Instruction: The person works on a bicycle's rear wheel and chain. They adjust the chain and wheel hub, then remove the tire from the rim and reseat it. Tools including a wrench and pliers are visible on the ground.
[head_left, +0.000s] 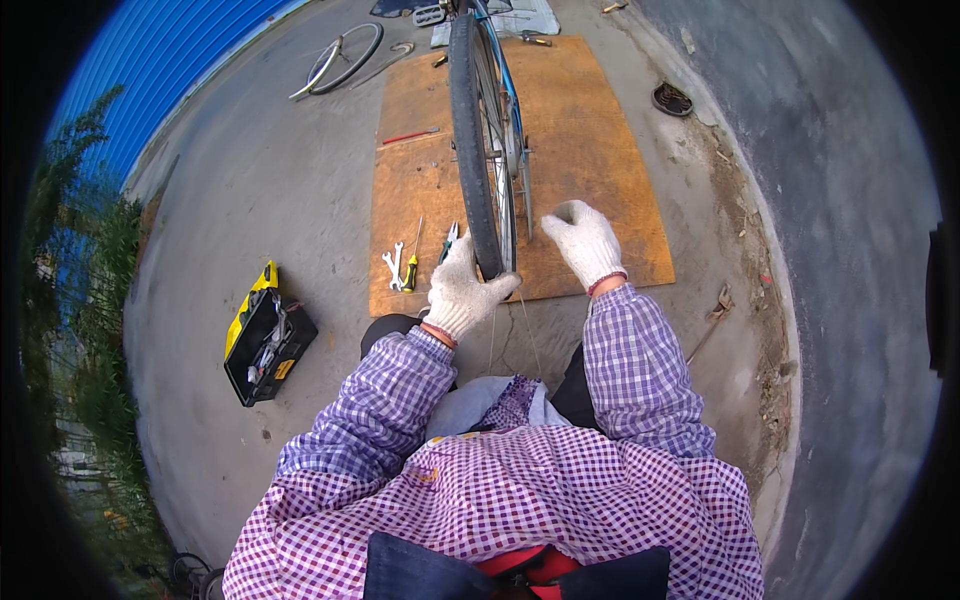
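Left fingers (462, 256): spread, against the tyre (467, 145) at its near end.
Right fingers (572, 216): curled, gap before the tyre; cannot tell if closed.
Board (590, 125): near edge by the right wrist (607, 284).

1. Your gloved left hand (466, 285), at the near end of the bicycle tyre (466, 130).
2. Your gloved right hand (585, 245), fingers curled, apart from the tyre.
3. Wooden board (590, 120), bearing wrench (396, 268), screwdriver (410, 274) and pliers (448, 240).
4. Black toolbox (296, 345), to your left.
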